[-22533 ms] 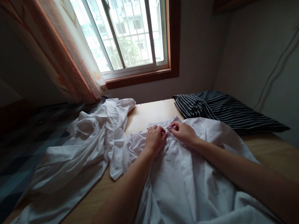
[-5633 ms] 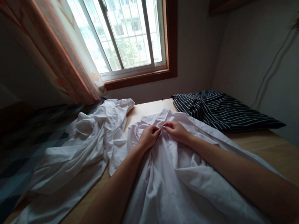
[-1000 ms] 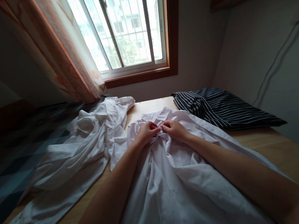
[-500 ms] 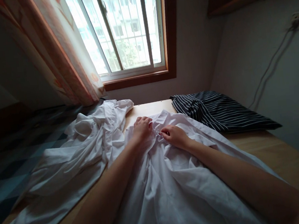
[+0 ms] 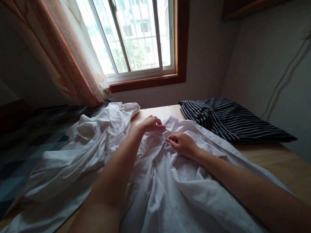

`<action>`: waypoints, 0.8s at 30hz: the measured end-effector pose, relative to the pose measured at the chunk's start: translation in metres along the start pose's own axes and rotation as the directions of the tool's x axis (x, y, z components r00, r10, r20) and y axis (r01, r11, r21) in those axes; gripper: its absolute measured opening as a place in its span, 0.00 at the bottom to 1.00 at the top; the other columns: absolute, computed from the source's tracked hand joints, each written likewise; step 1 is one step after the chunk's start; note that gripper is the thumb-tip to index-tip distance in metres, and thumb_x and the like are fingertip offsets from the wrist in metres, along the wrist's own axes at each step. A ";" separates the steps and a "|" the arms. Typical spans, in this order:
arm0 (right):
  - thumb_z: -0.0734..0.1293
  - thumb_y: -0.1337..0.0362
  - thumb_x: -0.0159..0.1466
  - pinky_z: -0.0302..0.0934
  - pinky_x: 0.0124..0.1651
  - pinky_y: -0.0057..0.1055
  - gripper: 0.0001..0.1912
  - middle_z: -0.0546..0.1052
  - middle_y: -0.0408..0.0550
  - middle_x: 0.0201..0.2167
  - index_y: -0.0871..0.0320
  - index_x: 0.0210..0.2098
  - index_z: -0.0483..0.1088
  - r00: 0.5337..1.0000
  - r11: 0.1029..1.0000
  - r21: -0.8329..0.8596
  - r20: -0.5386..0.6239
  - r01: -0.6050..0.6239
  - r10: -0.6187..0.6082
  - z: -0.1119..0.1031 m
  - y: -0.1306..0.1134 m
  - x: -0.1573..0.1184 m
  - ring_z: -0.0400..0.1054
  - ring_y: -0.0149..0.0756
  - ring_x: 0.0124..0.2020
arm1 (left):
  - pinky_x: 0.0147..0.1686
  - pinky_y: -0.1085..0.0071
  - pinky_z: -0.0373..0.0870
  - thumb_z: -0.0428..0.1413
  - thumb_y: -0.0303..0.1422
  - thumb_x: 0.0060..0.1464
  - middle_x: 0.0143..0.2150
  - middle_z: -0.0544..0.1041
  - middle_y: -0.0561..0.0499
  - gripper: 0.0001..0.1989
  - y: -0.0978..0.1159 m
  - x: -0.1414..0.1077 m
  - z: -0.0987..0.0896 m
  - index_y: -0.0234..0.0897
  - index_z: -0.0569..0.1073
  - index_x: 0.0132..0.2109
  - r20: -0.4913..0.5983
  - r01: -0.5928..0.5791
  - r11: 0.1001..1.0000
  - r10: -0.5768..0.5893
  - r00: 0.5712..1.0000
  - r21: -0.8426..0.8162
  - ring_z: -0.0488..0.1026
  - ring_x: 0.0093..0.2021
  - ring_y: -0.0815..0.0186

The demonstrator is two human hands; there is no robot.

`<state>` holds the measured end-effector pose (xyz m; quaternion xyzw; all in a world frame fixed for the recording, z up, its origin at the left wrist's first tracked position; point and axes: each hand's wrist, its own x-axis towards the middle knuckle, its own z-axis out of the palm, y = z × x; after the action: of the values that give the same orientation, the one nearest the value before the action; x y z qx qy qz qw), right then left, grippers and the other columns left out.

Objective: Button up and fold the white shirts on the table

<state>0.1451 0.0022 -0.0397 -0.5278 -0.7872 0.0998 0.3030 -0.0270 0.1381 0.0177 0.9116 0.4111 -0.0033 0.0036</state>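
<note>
Closest to us, the loose lower part of the white shirt (image 5: 165, 201) spills between our forearms, front side up with the collar end away from us, which probably makes sense since the work is up top. Our right hand (image 5: 185, 143) is pinching a bit of the shirt front between thumb and fingertip, likely to pin that edge down. Just past that grip and to its left, our left hand (image 5: 152, 123) sits by the collar (image 5: 170, 122), fingers bent; we can't tell whether it's pinching cloth or only resting there. Well left of the grip, a second white shirt (image 5: 82, 162) lies rumpled, and beyond the grip to the right there's a striped black cloth (image 5: 229, 119), both seemingly parked aside for elbow room on the wooden tabletop (image 5: 278, 158). Farthest out, the window (image 5: 134, 33) presumably gives us our light.
</note>
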 end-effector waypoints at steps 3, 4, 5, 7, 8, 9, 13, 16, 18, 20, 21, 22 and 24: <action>0.63 0.63 0.68 0.57 0.40 0.29 0.12 0.80 0.48 0.36 0.56 0.37 0.80 1.000 1.000 -0.006 -0.007 -0.009 0.009 -0.001 -0.002 0.000 0.71 0.36 0.37 | 0.34 0.73 0.63 0.55 0.48 0.58 0.35 0.81 0.49 0.20 -0.002 0.002 -0.009 0.36 0.80 0.40 0.075 0.017 1.000 -0.015 0.997 -0.026 0.72 0.33 0.65; 0.64 0.63 0.69 0.57 0.39 0.29 0.12 0.80 0.48 0.35 0.56 0.36 0.80 1.000 1.000 -0.009 -0.012 -0.007 0.007 -0.002 -0.003 0.000 0.71 0.35 0.36 | 0.32 0.73 0.62 0.54 0.47 0.59 0.33 0.80 0.49 0.19 -0.002 0.003 -0.013 0.35 0.79 0.40 0.071 0.037 0.999 -0.036 0.997 -0.018 0.71 0.31 0.66; 0.64 0.63 0.69 0.56 0.39 0.29 0.13 0.79 0.47 0.34 0.57 0.35 0.80 1.000 1.000 -0.010 -0.016 -0.001 0.001 -0.002 -0.004 0.000 0.70 0.35 0.36 | 0.32 0.72 0.62 0.54 0.45 0.59 0.31 0.80 0.49 0.18 -0.003 0.004 -0.016 0.35 0.79 0.40 0.048 0.059 0.998 -0.058 0.997 -0.002 0.71 0.29 0.66; 0.63 0.61 0.69 0.56 0.38 0.29 0.14 0.78 0.47 0.32 0.57 0.34 0.80 1.000 1.000 -0.006 -0.018 0.017 -0.017 -0.003 -0.006 -0.001 0.69 0.34 0.34 | 0.32 0.71 0.62 0.53 0.42 0.60 0.31 0.79 0.47 0.16 -0.004 0.006 -0.021 0.34 0.78 0.41 -0.019 0.094 0.995 -0.093 0.995 0.033 0.72 0.30 0.64; 0.63 0.60 0.70 0.56 0.38 0.29 0.15 0.77 0.46 0.31 0.57 0.34 0.80 0.999 1.000 -0.002 -0.020 0.027 -0.027 -0.003 -0.007 -0.001 0.69 0.34 0.34 | 0.32 0.71 0.62 0.53 0.41 0.61 0.31 0.79 0.46 0.16 -0.005 0.007 -0.022 0.34 0.78 0.42 -0.050 0.107 0.993 -0.105 0.993 0.049 0.73 0.31 0.63; 0.64 0.59 0.70 0.56 0.38 0.29 0.15 0.76 0.46 0.30 0.56 0.34 0.80 0.999 0.999 0.006 -0.023 0.037 -0.037 -0.003 -0.008 -0.002 0.69 0.34 0.34 | 0.33 0.70 0.62 0.52 0.41 0.62 0.32 0.79 0.45 0.15 -0.006 0.008 -0.023 0.34 0.78 0.42 -0.076 0.119 0.990 -0.114 0.991 0.070 0.74 0.32 0.61; 0.66 0.55 0.68 0.59 0.42 0.30 0.13 0.76 0.47 0.35 0.56 0.39 0.79 0.997 0.998 0.018 -0.050 0.052 -0.051 0.000 -0.011 -0.003 0.70 0.36 0.37 | 0.37 0.68 0.64 0.50 0.41 0.65 0.37 0.80 0.42 0.16 -0.005 0.008 -0.018 0.35 0.77 0.44 -0.144 0.137 0.972 -0.110 0.983 0.189 0.76 0.38 0.58; 0.72 0.56 0.62 0.60 0.45 0.32 0.14 0.76 0.49 0.38 0.58 0.44 0.77 0.999 0.999 -0.038 -0.046 0.006 -0.008 0.002 -0.013 -0.004 0.69 0.38 0.39 | 0.42 0.67 0.65 0.49 0.39 0.66 0.41 0.80 0.41 0.15 0.001 0.004 -0.011 0.35 0.76 0.45 -0.166 0.125 0.957 -0.083 0.983 0.260 0.77 0.42 0.57; 0.72 0.61 0.61 0.60 0.46 0.33 0.12 0.76 0.49 0.38 0.59 0.43 0.76 1.000 0.997 -0.082 -0.022 -0.011 0.010 0.002 -0.014 -0.004 0.68 0.39 0.40 | 0.45 0.66 0.65 0.49 0.39 0.66 0.42 0.80 0.40 0.15 0.004 0.002 -0.005 0.34 0.76 0.46 -0.173 0.113 0.953 -0.066 0.983 0.280 0.76 0.44 0.57; 0.70 0.66 0.62 0.59 0.46 0.32 0.05 0.76 0.49 0.37 0.59 0.38 0.76 1.000 0.994 -0.107 0.002 0.004 -0.003 0.001 -0.015 -0.004 0.68 0.39 0.40 | 0.47 0.64 0.65 0.49 0.38 0.66 0.43 0.79 0.38 0.15 0.005 0.003 0.001 0.33 0.76 0.46 -0.194 0.099 0.952 -0.044 0.980 0.288 0.75 0.45 0.56; 0.68 0.68 0.63 0.59 0.46 0.32 0.04 0.75 0.49 0.37 0.59 0.36 0.76 1.000 0.993 -0.116 0.009 0.021 -0.020 0.000 -0.016 -0.003 0.68 0.38 0.41 | 0.48 0.63 0.64 0.49 0.38 0.67 0.44 0.79 0.38 0.14 0.005 0.004 0.005 0.33 0.76 0.46 -0.212 0.096 0.952 -0.034 0.977 0.290 0.75 0.46 0.56; 0.68 0.68 0.63 0.59 0.47 0.32 0.04 0.75 0.49 0.37 0.58 0.35 0.76 0.999 0.991 -0.125 0.016 0.045 -0.043 -0.001 -0.017 -0.003 0.68 0.38 0.41 | 0.49 0.62 0.64 0.49 0.37 0.67 0.44 0.79 0.38 0.14 0.005 0.006 0.008 0.33 0.75 0.46 -0.231 0.094 0.953 -0.026 0.973 0.289 0.74 0.47 0.55; 0.67 0.69 0.63 0.58 0.47 0.32 0.04 0.75 0.49 0.37 0.58 0.34 0.76 0.996 0.984 -0.152 0.030 0.091 -0.088 -0.004 -0.018 -0.003 0.68 0.38 0.41 | 0.51 0.60 0.63 0.49 0.37 0.67 0.44 0.80 0.38 0.13 0.004 0.010 0.016 0.34 0.75 0.45 -0.266 0.093 0.955 -0.015 0.964 0.281 0.73 0.49 0.55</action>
<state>0.1342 -0.0090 -0.0287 -0.5123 -0.8190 0.0316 0.2566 -0.0176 0.1430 0.0014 0.8829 0.4279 0.0562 -0.1849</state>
